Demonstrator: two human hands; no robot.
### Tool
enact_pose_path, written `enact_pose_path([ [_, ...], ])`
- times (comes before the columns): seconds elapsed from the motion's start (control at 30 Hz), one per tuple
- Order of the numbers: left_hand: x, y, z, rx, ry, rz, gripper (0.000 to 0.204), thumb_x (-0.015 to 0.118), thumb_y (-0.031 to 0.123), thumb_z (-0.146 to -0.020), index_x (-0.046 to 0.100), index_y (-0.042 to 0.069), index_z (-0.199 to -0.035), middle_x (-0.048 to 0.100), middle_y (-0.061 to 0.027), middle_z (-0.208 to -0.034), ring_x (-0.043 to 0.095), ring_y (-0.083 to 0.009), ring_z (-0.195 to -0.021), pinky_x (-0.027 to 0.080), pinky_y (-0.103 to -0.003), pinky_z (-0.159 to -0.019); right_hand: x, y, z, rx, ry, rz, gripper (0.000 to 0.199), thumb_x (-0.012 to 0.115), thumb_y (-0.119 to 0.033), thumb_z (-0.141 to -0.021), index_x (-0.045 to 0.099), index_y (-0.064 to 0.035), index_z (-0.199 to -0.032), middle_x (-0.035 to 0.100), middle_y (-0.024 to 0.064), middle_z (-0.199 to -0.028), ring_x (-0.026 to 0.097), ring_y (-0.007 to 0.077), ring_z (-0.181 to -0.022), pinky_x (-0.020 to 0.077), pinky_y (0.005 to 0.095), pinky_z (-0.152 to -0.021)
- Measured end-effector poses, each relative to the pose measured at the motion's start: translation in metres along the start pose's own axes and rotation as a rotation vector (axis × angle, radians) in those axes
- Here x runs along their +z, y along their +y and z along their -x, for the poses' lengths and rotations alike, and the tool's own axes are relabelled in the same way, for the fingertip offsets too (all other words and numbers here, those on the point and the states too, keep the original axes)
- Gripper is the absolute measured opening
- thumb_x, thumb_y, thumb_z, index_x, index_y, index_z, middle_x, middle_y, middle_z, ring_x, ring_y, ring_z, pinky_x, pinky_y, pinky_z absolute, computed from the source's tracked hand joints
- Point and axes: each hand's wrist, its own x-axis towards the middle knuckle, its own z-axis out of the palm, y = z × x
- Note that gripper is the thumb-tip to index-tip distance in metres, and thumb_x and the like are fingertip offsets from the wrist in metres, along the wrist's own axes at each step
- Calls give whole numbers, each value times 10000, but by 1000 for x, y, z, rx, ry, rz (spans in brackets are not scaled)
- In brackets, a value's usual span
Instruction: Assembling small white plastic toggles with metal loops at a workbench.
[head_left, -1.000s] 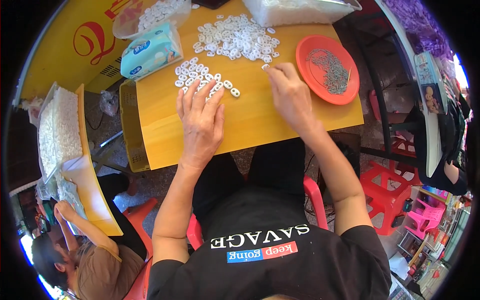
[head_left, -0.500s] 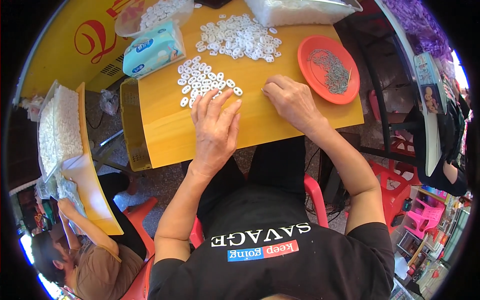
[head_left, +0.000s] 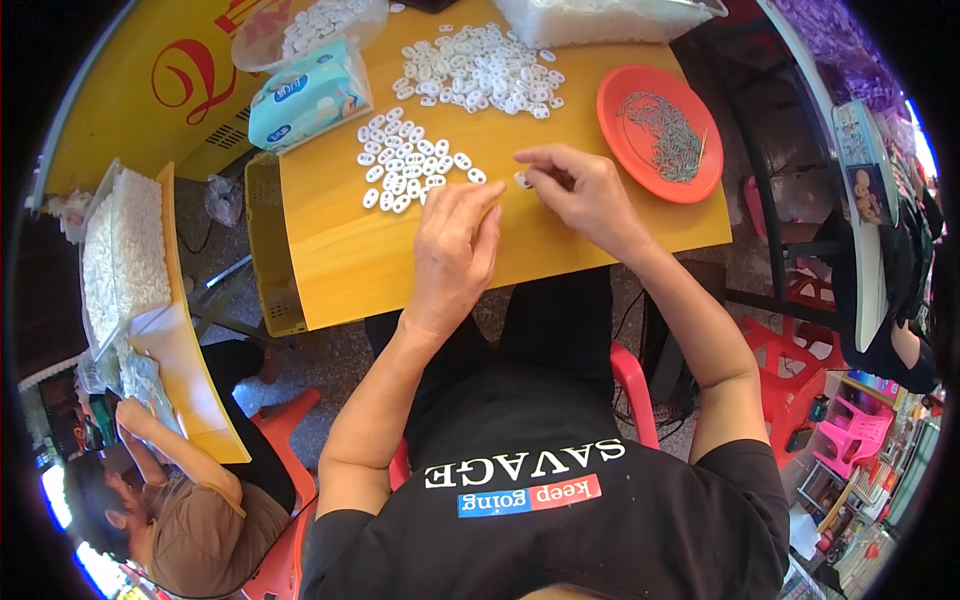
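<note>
My right hand [head_left: 590,200] is closed in a loose pinch above the table, with a small white oval two-holed piece [head_left: 522,180] at its thumb and fingertips. Close by on the left, my left hand [head_left: 455,245] has its fingers drawn together and bent, thumb near the forefinger; whatever lies between them is too small to make out. Just beyond the left fingers is a loose spread of the same white pieces [head_left: 405,160]. A larger heap of white pieces [head_left: 490,70] lies farther back. Thin grey metal pins [head_left: 668,140] fill part of a red plate [head_left: 615,110] to the right.
On the yellow table [head_left: 350,270], a blue tissue pack [head_left: 310,95] stands at the left. A clear bowl [head_left: 255,45] and a white-filled tub [head_left: 600,25] stand at the back. Left of me, another person [head_left: 200,530] sits at a side table [head_left: 205,400].
My left hand has moved right and its spread fingers have come together. The right forefinger has stretched out leftward, and a white piece now shows at its tip.
</note>
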Motion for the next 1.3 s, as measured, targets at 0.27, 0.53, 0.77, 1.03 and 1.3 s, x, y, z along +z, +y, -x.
enact_pose_path([
  [0.27, 11, 11, -12, 189, 68, 69, 267, 700, -60, -795, 649, 22, -1044, 630, -120, -967, 600, -284, -866, 495, -369, -742, -12, -32, 12, 538, -22, -817, 277, 611, -105, -953, 602, 32, -1194, 647, 42, -879, 569, 63, -679, 475, 213, -600],
  [0.53, 18, 20, 3, -192, 51, 447, 123, 655, -2, -901, 653, -6, -1024, 664, -58, -882, 626, -135, -796, 497, -267, -746, -11, -40, 29, 466, 22, -794, 190, 629, -81, -936, 653, 42, -1078, 669, 46, -879, 604, 83, -706, 503, 227, -633],
  [0.77, 26, 22, 3, -617, -61, 1017, 160, 606, 113, -974, 629, -26, -1050, 663, -47, -910, 605, -97, -818, 485, -231, -763, -22, -34, 32, -37, 190, -95, 116, 692, -11, -827, 682, 12, -941, 615, 104, -754, 623, 197, -620, 492, 284, -565],
  [1.03, 37, 26, 2, -521, -144, 667, 121, 609, 77, -966, 626, -29, -1020, 670, -39, -903, 601, -73, -803, 478, -209, -747, -57, 1, 33, -133, 161, 202, 80, 693, -93, -820, 658, -46, -875, 594, 91, -772, 635, 266, -671, 515, 360, -573],
  [1.3, 46, 15, 8, -407, -147, 574, 73, 634, 13, -928, 633, -33, -985, 662, -53, -855, 608, -91, -777, 483, -216, -693, -128, 64, 22, 234, 123, 502, 112, 672, -173, -856, 670, -72, -904, 622, 101, -858, 646, 308, -809, 518, 408, -724],
])
